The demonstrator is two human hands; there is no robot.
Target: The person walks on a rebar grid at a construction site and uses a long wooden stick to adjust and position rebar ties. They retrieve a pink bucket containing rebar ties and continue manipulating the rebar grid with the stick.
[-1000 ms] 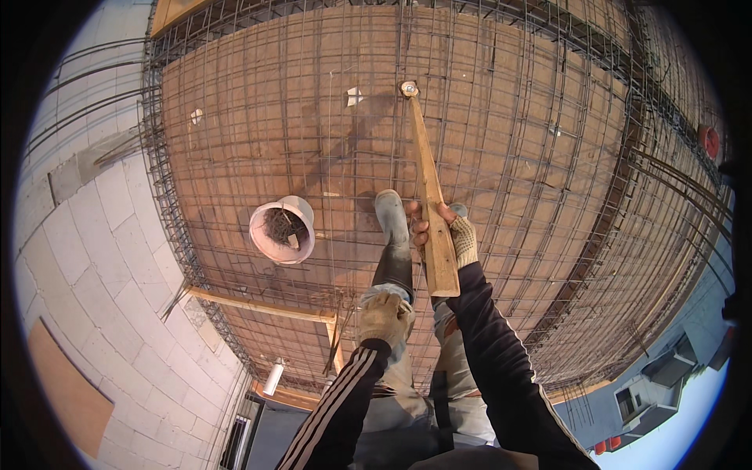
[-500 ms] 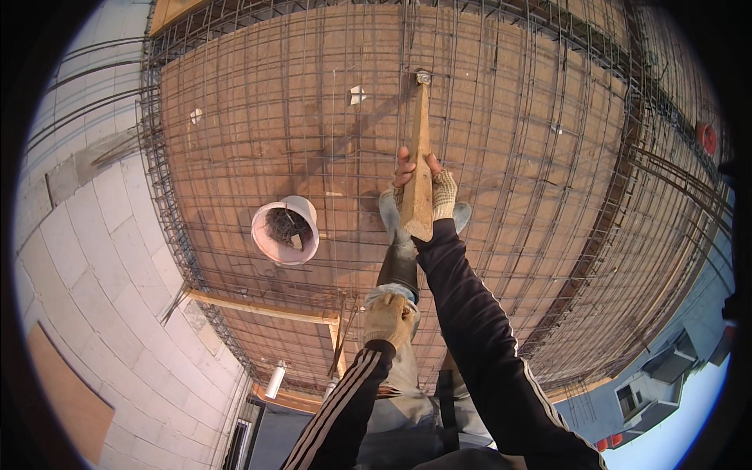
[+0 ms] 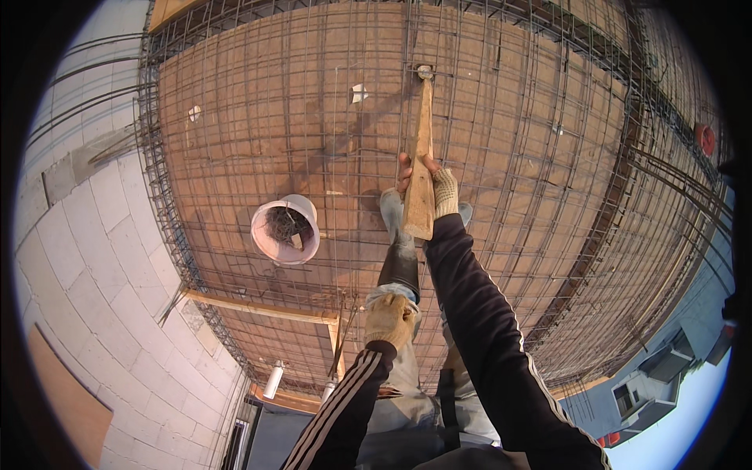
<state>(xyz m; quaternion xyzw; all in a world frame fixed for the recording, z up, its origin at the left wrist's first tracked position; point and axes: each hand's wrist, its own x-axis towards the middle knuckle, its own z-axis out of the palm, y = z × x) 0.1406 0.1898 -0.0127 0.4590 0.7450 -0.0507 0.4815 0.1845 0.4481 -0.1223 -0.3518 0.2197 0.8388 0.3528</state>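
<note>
My right hand (image 3: pixel 440 190), in a cream knitted glove with bare fingertips, is wrapped round a long wooden bar (image 3: pixel 421 200). The bar's wide, cut end is near me. Its narrow far end has a small metal piece (image 3: pixel 424 72) that meets the steel rebar mesh (image 3: pixel 501 141). My left hand (image 3: pixel 390 319), in a similar glove, rests at my left knee with its fingers curled in. Whether it holds anything is hidden. Below the bar, my grey boot (image 3: pixel 390 213) stands on the mesh.
A pale bucket (image 3: pixel 260 244) with dark wire and a small block stands on the mesh at left. A timber frame (image 3: pixel 262 306) lies nearer me. A block wall (image 3: pixel 102 227) borders the left side. Denser rebar cages (image 3: pixel 586 258) run along the right, with roofs beyond.
The bar's near end has tipped slightly down and my right forearm has shifted a little to the right. My left hand stays at the knee.
</note>
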